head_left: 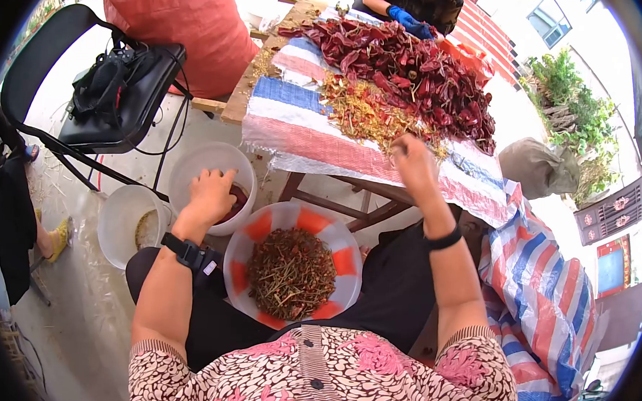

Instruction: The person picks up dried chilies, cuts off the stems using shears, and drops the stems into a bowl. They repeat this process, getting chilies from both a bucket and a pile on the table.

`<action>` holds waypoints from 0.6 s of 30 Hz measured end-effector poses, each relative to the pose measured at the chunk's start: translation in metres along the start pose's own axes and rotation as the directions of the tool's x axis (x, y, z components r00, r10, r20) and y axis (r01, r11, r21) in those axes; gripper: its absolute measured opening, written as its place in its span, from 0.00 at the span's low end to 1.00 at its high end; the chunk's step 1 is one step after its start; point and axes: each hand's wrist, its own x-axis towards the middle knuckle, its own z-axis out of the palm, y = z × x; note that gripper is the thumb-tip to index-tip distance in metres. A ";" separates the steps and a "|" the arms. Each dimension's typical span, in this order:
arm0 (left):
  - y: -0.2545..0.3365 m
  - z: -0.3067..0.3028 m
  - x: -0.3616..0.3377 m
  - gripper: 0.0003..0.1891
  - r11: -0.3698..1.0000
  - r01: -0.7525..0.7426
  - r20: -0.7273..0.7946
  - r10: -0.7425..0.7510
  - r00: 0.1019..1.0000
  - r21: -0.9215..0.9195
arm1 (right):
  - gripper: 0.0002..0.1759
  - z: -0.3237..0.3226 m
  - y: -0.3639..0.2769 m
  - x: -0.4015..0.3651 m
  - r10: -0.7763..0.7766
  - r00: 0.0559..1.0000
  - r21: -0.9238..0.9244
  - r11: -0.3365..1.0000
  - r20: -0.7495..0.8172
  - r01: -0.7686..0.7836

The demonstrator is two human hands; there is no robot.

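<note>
My left hand (212, 194) hangs over a white plastic bucket (191, 164), fingers apart. Something dark red (240, 198) shows inside the bucket beside that hand. At the table's near edge my right hand (416, 164) is curled with its fingers closed, slightly blurred; what they hold, if anything, is hidden. Just beyond it lie yellow seeds and bits (367, 114) on a striped plastic sheet (286, 114). Dried red chili peppers (410, 66) are heaped behind the seeds. Between my legs sits a red-and-white basin (346, 264) with chili stems (291, 272) in it.
Another white bucket (117, 225) stands at the left, near a black chair (112, 132) with a black bag (111, 85) on it. A big red sack (173, 30) is behind. Across the table works a person with a blue glove (409, 21). Striped sheeting (544, 280) hangs at my right.
</note>
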 end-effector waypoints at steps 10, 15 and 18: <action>0.012 -0.005 0.007 0.17 0.991 -0.089 0.306 0.117 0.945 -0.104 | 0.15 0.023 0.091 0.093 0.244 0.970 -0.343 0.913 0.022 -0.222; 0.018 -0.009 0.010 0.17 0.984 -0.108 0.356 0.152 0.922 -0.139 | 0.19 0.029 0.103 0.098 0.231 0.971 -0.210 0.948 -0.067 -0.240; 0.021 -0.010 0.012 0.18 0.984 -0.116 0.378 0.158 0.912 -0.132 | 0.17 0.032 0.115 0.102 0.196 0.976 -0.068 0.977 -0.096 -0.203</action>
